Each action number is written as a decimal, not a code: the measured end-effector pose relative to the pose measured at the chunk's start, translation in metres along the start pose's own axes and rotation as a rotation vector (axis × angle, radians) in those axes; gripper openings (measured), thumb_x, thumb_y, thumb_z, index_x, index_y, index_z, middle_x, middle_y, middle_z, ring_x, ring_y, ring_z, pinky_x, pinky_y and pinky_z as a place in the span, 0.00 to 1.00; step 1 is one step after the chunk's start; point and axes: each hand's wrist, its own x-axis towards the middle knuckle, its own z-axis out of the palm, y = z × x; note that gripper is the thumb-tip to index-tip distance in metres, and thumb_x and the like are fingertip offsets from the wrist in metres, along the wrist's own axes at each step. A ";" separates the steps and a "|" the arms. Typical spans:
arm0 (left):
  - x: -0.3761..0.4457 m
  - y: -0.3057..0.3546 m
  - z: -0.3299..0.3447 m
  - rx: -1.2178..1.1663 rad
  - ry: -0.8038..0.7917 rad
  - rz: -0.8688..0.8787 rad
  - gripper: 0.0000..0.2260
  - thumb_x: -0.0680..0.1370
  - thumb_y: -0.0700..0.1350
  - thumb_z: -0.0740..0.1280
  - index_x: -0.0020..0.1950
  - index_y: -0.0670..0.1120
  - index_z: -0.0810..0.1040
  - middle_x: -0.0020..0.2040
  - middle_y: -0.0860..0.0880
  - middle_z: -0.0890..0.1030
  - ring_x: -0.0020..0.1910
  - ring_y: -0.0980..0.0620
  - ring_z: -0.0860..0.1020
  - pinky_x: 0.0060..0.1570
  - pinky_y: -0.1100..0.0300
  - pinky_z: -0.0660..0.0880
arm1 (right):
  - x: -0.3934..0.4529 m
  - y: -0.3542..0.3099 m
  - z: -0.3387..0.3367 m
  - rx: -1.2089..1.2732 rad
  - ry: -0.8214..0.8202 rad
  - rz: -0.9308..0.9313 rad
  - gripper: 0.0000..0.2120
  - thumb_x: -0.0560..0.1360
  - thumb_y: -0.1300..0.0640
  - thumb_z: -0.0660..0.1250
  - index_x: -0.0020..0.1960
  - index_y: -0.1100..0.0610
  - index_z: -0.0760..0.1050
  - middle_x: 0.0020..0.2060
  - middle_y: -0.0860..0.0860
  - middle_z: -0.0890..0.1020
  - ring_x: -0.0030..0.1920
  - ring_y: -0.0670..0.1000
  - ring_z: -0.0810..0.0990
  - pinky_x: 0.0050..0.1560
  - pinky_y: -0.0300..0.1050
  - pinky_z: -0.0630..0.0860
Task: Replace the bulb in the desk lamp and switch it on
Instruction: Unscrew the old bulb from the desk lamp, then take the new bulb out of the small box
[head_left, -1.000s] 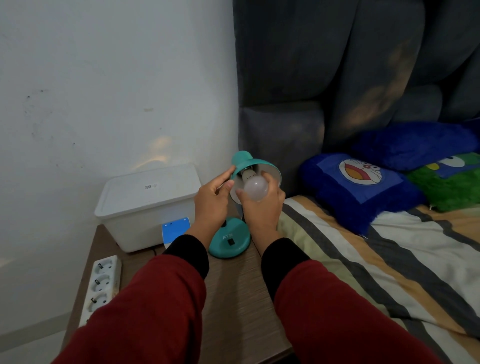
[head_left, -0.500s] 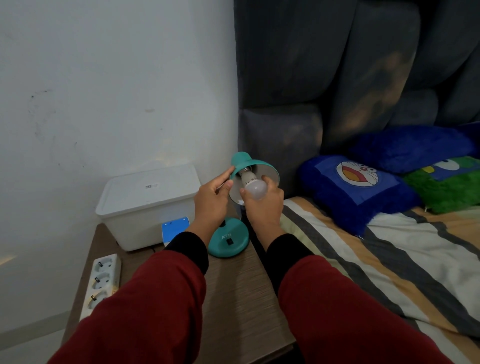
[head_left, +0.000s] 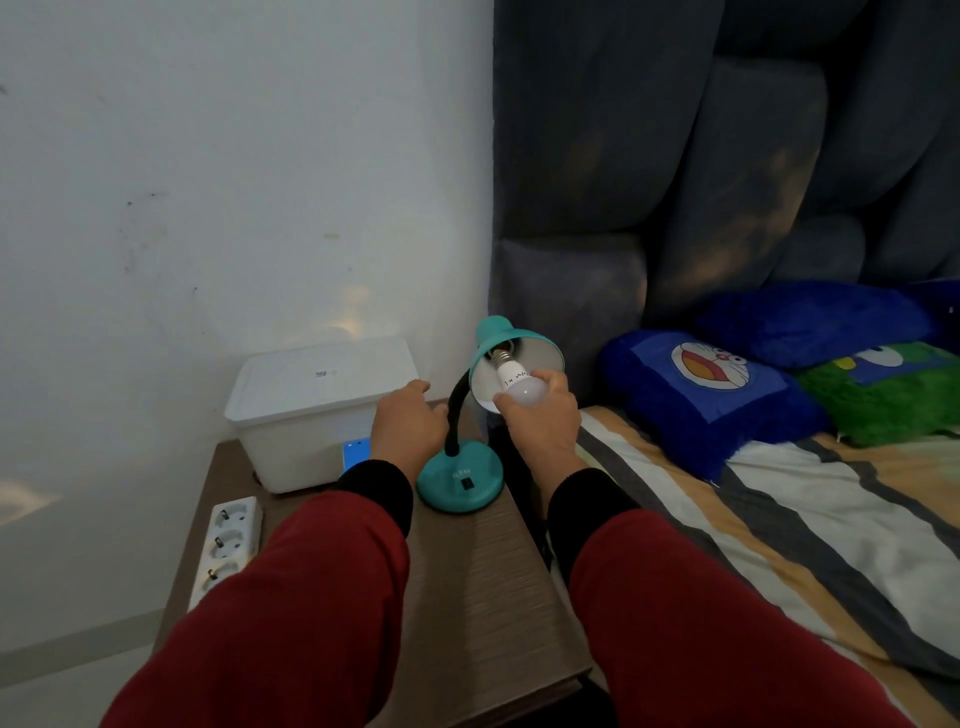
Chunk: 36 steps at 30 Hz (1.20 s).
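Right hand (head_left: 543, 421) clamped on the dome of the white bulb (head_left: 514, 382), thumb and fingers round the globe; the bulb's screw base sits at the mouth of the socket inside the teal lamp shade (head_left: 519, 358), thread partly exposed, so can't tell if it's going in or coming out. Left hand (head_left: 408, 426) is off the lamp, fingers loosely spread, holding nothing, hovering left of the black gooseneck (head_left: 457, 410), in front of the white plastic box (head_left: 317, 405). Lamp base (head_left: 460, 480) with its rocker switch (head_left: 468, 484) sits directly below the shade on the wooden bedside table (head_left: 483, 597). For this step I'd put the left hand on the shade: the gooseneck will likely flex under torque. Keep the bulb axis in line with the socket, turn by the globe with light grip, short twists, re-grip between. Cross-threading is the risk if the shade tilts. Leave the switch until the bulb is seated.
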 end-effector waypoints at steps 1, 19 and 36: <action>-0.003 -0.003 -0.003 0.057 -0.003 -0.003 0.22 0.79 0.46 0.62 0.71 0.42 0.67 0.69 0.41 0.71 0.69 0.43 0.68 0.67 0.55 0.66 | -0.003 0.000 -0.001 -0.002 -0.004 -0.004 0.26 0.69 0.56 0.72 0.65 0.55 0.68 0.62 0.58 0.72 0.58 0.56 0.73 0.52 0.43 0.69; -0.050 -0.058 -0.004 0.599 -0.050 -0.112 0.17 0.75 0.45 0.64 0.64 0.42 0.72 0.62 0.41 0.74 0.63 0.42 0.72 0.59 0.52 0.71 | -0.070 0.068 0.030 0.009 0.000 0.180 0.25 0.66 0.54 0.72 0.61 0.56 0.71 0.56 0.58 0.77 0.55 0.58 0.77 0.58 0.51 0.74; -0.013 -0.146 0.045 0.316 0.121 0.033 0.20 0.78 0.45 0.62 0.70 0.49 0.68 0.70 0.41 0.66 0.67 0.42 0.68 0.60 0.49 0.70 | -0.055 0.120 0.126 -0.153 -0.133 0.248 0.24 0.67 0.55 0.73 0.61 0.56 0.72 0.58 0.58 0.77 0.57 0.58 0.76 0.60 0.54 0.74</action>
